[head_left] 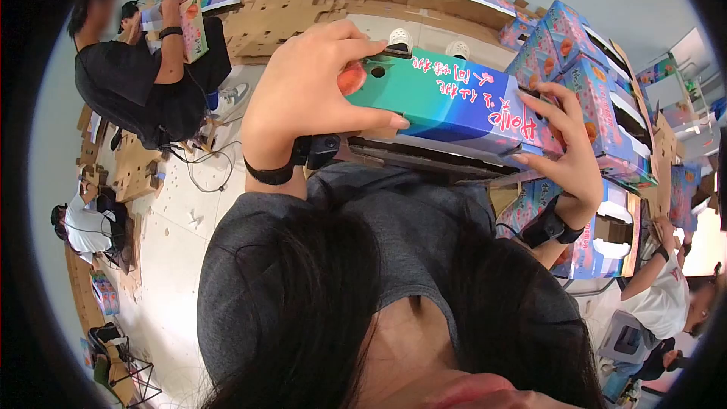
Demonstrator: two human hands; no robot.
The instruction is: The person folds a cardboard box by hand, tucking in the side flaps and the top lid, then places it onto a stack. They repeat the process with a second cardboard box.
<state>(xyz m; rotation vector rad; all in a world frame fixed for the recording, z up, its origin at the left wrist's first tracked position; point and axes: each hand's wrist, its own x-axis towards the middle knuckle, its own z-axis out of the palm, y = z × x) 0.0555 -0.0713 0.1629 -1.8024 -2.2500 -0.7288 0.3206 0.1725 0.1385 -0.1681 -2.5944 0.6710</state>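
I hold a printed cardboard box (447, 102), green to blue with pink lettering, close in front of my chest. My left hand (310, 87) grips its left end, thumb along the front face and fingers over the top edge. My right hand (564, 148) clasps its right end, fingers spread over the lettering. Both wrists wear a black strap. The box's underside shows dark folded flaps. My hair and grey shirt fill the lower frame.
A stack of the same printed boxes (587, 79) stands at the right. Flat brown cardboard blanks (291, 7) lie along the back wall. A person in black (140, 72) folds a box at upper left; other people sit at left and lower right.
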